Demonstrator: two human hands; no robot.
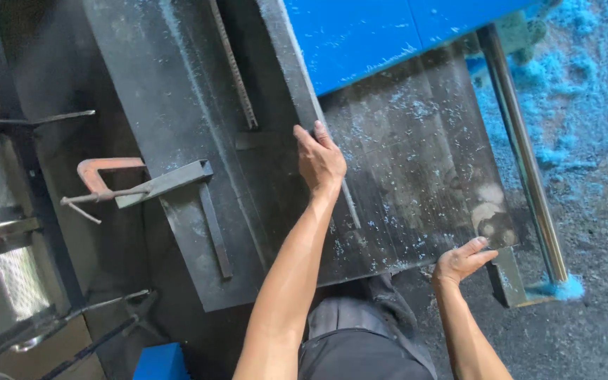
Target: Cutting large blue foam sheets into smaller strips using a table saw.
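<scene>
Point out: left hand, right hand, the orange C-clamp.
left hand (320, 160), head view, on the back of the hand, resting by the dark fence bar.
right hand (461, 259), head view, on the back of the hand, at the table's near edge.
orange C-clamp (101, 167), head view, on the curved frame.

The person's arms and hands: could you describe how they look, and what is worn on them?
Both arms are bare up to the frame's lower edge; no sleeves show. The left hand and right hand wear no gloves, and no rings, watch or bracelet are visible. Below, grey clothing shows between the arms.
</scene>
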